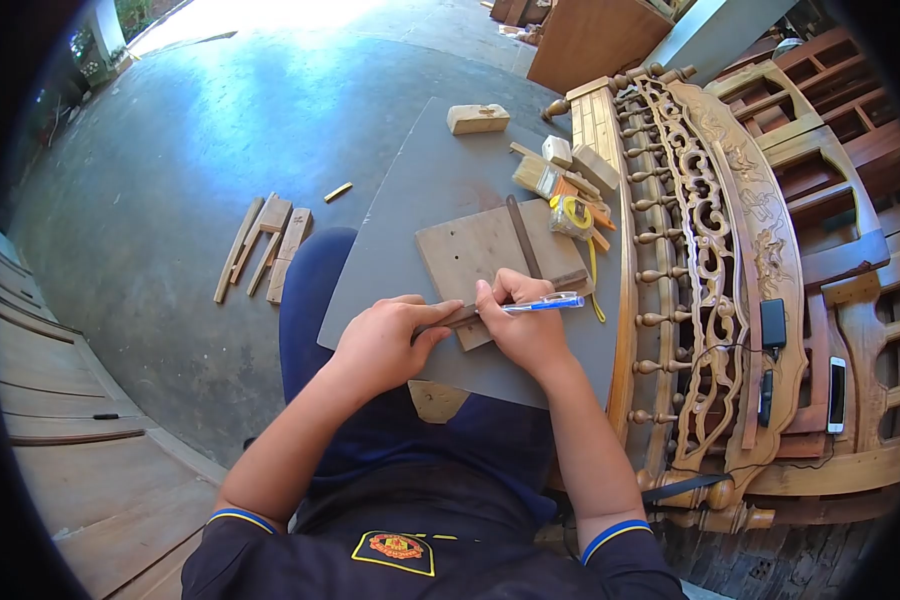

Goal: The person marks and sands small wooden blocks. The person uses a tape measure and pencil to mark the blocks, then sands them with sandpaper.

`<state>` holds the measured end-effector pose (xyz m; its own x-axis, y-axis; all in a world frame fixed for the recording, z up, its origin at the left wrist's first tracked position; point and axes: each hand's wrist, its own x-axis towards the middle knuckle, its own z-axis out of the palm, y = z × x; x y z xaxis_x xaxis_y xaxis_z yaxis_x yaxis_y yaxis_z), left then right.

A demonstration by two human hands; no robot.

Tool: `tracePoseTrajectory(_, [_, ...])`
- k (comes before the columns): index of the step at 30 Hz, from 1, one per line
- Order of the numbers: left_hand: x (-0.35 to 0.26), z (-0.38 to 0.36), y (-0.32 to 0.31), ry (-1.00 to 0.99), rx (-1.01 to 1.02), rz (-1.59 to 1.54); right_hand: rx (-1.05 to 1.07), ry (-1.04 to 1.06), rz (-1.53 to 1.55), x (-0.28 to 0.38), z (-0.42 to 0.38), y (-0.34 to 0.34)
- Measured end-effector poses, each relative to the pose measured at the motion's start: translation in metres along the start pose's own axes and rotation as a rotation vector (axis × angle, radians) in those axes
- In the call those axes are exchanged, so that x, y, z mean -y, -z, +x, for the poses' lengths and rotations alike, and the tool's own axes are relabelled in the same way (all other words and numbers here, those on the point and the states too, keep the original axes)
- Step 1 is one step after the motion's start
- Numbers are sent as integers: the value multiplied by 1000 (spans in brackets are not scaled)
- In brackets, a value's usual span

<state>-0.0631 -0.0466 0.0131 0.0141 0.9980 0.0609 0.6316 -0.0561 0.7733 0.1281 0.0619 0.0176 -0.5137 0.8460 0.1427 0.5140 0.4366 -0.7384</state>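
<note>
A flat square wooden board [457, 252] with small dark holes lies on a grey panel [400, 220] in front of me. My right hand [525, 325] is closed round a blue and white pen [545, 303] above the board's near right part. My left hand [390, 340] pinches the left end of a narrow dark wooden strip [568, 283], which runs across the board beneath my right hand. A second dark strip [522, 236] lies on the board, pointing away from me. The pen's tip is hidden by my right hand.
Beyond the board are a yellow tape measure [570, 215], a brush [535, 178] and wooden blocks [477, 119]. Carved wooden furniture [705, 250] stands on the right, with a white phone [836, 395]. Wood pieces [270, 245] lie on the floor at the left.
</note>
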Motion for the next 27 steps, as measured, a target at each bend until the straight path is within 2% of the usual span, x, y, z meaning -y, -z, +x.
tracePoseTrajectory(9, [-2,0,2,22,24,5,-76,34,32,-1,1,-3])
tracePoseTrajectory(27, [-6,1,3,38,28,26,-53,18,22,-3,4,6])
